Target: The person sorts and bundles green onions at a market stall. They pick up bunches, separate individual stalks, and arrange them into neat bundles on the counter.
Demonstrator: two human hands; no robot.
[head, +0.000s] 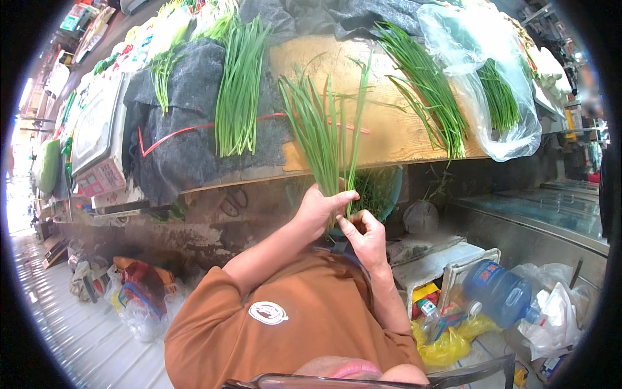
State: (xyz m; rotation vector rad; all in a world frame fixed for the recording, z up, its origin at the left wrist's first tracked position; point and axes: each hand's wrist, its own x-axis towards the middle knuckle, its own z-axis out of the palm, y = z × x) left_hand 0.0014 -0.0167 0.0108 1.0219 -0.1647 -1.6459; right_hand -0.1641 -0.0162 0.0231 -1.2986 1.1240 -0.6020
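Note:
My left hand (316,209) grips a loose bunch of garlic chives (313,141) near the lower ends. The leaves fan up and away over the table edge. Close beside it, my right hand (367,238) has thumb and forefinger pinched at the base of a few separate chive stalks (356,155). Both hands meet in front of my chest. A neat pile of chives (240,92) lies on the dark cloth (189,141) to the left. More loose chives (427,92) spread over the wooden board (296,58) on the right.
A red tie strip (180,133) lies across the cloth. At right, a clear plastic bag (525,138) covers another chive bunch (498,97). Below the table edge is a teal basin (392,194) with green scraps. A weighing scale (99,129) stands left; a large water bottle (500,291) lies lower right.

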